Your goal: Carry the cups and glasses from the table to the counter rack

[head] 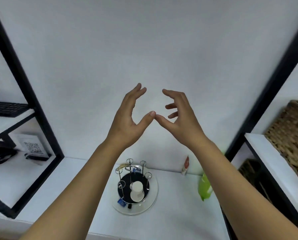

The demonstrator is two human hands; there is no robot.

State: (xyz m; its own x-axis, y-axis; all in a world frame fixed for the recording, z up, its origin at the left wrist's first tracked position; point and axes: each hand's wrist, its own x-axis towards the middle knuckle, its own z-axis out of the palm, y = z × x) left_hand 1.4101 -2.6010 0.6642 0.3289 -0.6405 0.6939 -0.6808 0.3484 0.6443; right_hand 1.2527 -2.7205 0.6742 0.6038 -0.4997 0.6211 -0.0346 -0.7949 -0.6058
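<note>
A round cup rack (pixel 151 193) with thin metal prongs and a dark centre stands on the white counter (pixel 176 215). One white cup (pixel 137 191) sits upside down on a prong near the rack's middle. Both my hands are raised in front of the white wall, well above the rack. My left hand (pixel 129 120) has its fingers straight and holds nothing. My right hand (pixel 181 118) is empty too, its fingers loosely bent. The two thumb tips touch each other.
A green packet (pixel 204 187) and a small red-and-white packet (pixel 186 166) lie on the counter to the rack's right. Black-framed shelves flank the counter; the right one holds a wicker basket (pixel 290 135), the left one a framed card (pixel 34 148).
</note>
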